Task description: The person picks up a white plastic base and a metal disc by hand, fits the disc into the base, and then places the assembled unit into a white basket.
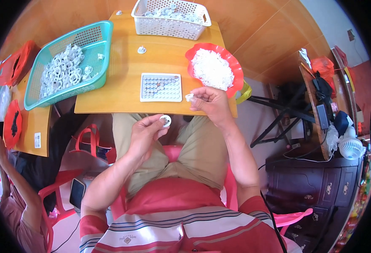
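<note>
Just off the table's front edge, my left hand pinches a small round white plastic part with a ring-like rim. My right hand holds a little white plastic piece between thumb and fingertips, over the table near its front edge. The two parts are apart. Between and beyond my hands lies a white tray with rows of small round grey pieces. To the right of it, a red scalloped dish is heaped with small white plastic pieces.
A turquoise basket of white-grey ring-like parts stands at the left. A white basket with similar parts is at the back. A small white part sits on the wooden table. Another person's arm shows at far left.
</note>
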Motion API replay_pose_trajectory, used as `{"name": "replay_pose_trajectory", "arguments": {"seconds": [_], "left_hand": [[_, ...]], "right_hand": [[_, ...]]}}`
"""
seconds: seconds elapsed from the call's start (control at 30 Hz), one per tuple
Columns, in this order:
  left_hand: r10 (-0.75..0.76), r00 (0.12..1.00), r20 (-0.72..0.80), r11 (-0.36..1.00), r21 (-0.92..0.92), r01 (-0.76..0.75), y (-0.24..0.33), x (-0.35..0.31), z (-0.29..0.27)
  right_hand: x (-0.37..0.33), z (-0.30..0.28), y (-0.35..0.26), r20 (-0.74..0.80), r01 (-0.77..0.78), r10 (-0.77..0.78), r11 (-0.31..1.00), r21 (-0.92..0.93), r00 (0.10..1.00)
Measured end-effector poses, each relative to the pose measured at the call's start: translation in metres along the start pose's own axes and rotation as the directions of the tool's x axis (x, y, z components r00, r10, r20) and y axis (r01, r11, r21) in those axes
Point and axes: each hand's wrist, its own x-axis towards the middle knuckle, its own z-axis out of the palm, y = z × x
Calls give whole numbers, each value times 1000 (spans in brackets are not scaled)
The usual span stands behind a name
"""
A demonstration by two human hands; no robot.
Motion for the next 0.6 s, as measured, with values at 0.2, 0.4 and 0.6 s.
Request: {"name": "replay_pose_trajectory", "arguments": {"seconds": [0.2,0.4,0.6], "left_hand": [[16,998,59,998,-56,-13,-2,1,-2],[26,999,48,998,-55,-24,1,0,-1],[32,999,43,998,-54,-30,1,-1,-2]], "right_hand": [[-16,25,17,43,-63,61,997,36,997],[-26,43,27,27,-56,56,998,4,998],[-29,56,33,21,-56,56,998,-7,998]]}}
